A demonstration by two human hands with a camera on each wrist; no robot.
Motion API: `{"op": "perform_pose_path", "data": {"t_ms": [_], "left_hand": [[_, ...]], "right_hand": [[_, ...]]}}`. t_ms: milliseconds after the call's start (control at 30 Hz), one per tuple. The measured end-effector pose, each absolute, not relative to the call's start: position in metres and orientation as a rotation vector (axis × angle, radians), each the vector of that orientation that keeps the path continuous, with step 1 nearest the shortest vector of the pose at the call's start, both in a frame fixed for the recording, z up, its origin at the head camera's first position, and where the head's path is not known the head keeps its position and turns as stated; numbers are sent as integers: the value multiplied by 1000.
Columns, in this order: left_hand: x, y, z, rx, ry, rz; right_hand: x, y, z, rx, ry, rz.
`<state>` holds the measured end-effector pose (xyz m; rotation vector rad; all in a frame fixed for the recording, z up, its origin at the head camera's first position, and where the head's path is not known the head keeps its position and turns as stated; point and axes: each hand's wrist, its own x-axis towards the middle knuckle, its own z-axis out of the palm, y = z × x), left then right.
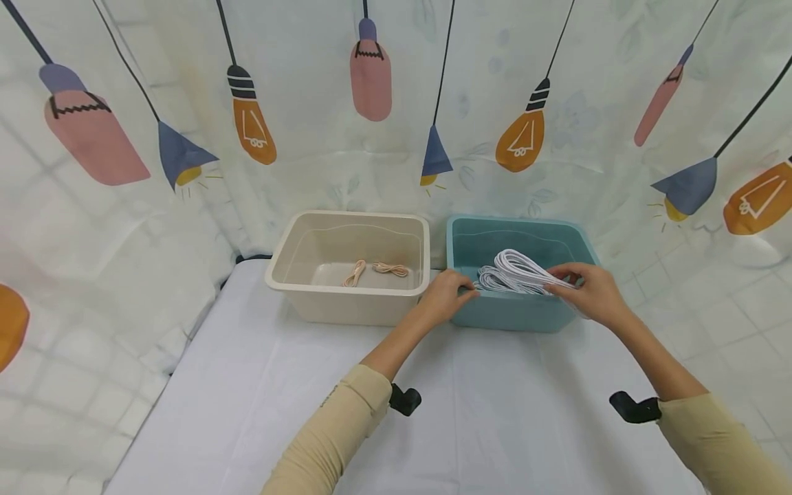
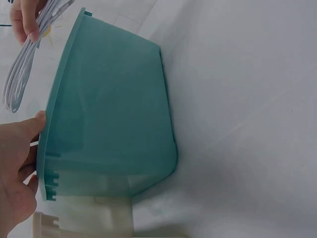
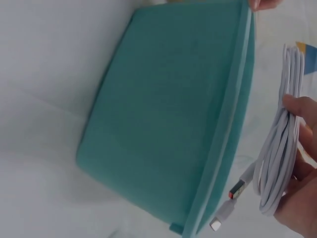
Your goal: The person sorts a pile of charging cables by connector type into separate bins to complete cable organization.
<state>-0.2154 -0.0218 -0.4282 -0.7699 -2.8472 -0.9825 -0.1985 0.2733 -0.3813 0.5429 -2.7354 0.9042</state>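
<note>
Above the teal plastic bin (image 1: 510, 315), my right hand (image 1: 588, 292) holds a looped bundle of white USB cable (image 1: 522, 267). The right wrist view shows my thumb and fingers around the cable (image 3: 280, 153), its two plugs (image 3: 233, 201) hanging beside the bin's rim. Another white cable coil (image 1: 490, 278) shows inside the bin, partly hidden by the held one. At the bin's front left corner my left hand (image 1: 447, 297) grips the rim; in the left wrist view its fingers lie at the teal edge (image 2: 47, 124).
Left of the teal bin stands a beige bin (image 1: 346, 307) with two small beige cord bundles (image 1: 354, 273) on its floor. Both bins are on a white-covered table (image 1: 482, 412). A curtain printed with lamps (image 1: 297, 185) hangs close behind.
</note>
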Motion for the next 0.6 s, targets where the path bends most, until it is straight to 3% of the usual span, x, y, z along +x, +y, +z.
{"op": "perform_pose_path", "data": {"t_ms": [600], "left_hand": [[-216, -22, -429, -759, -2865, -982]], "right_hand": [[-249, 266, -366, 393, -2875, 885]]}}
